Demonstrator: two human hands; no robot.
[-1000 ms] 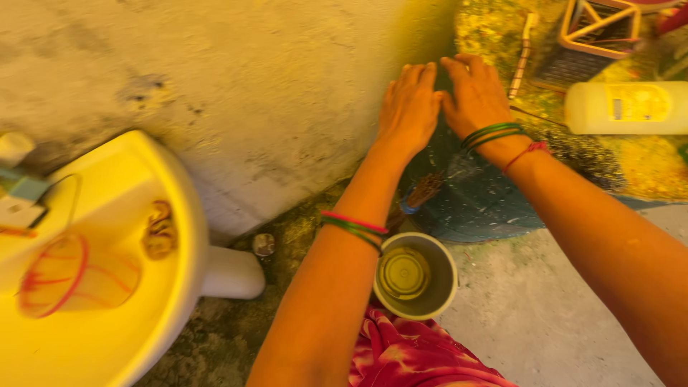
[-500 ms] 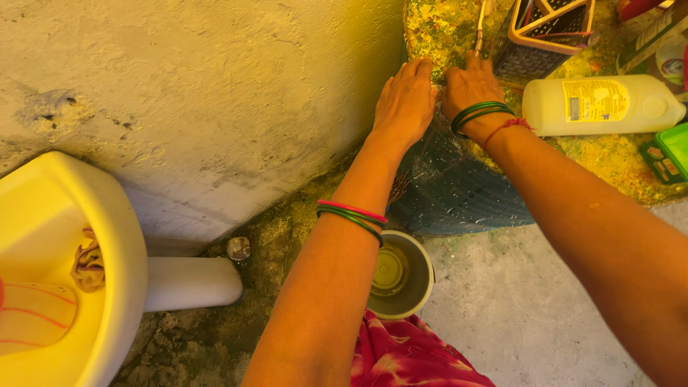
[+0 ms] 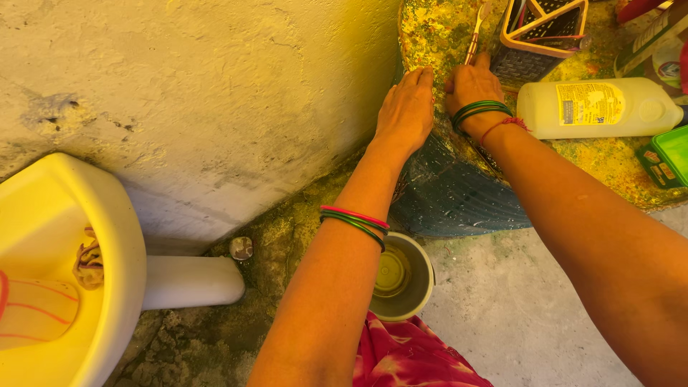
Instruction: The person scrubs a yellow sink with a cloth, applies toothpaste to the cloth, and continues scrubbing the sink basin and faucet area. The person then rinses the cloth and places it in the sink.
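Dark ribbed mat (image 3: pixel 459 197), wet, lies draped over the edge of a yellow-green speckled ledge (image 3: pixel 437 32) and hangs down toward the concrete floor (image 3: pixel 530 301), in the corner beside the rough plaster wall (image 3: pixel 215 93). Left hand (image 3: pixel 407 107) lies flat, palm down, fingers together and stretched out, on the mat's upper part where it meets the ledge; holds nothing. Right hand (image 3: pixel 471 86) just beside it, almost touching, fingers curled down onto the ledge at the mat's top edge; cannot tell if it pinches anything. Green and red bangles on both wrists.

A thin stick-like handle (image 3: pixel 474 34) lies on the ledge just past the right fingertips. Box grater (image 3: pixel 541 32) with orange frame right of that. White plastic bottle (image 3: pixel 598 107) on its side, near the right wrist. Green box (image 3: pixel 666 154) at the right frame edge.

Below the left forearm, a metal cup (image 3: pixel 401 276) stands upright on the floor with liquid in it, near the mat's lower edge. Red patterned cloth (image 3: pixel 412 351) at bottom. Pale washbasin (image 3: pixel 64 272) far left on a pedestal, a rag (image 3: pixel 88 256) in it.
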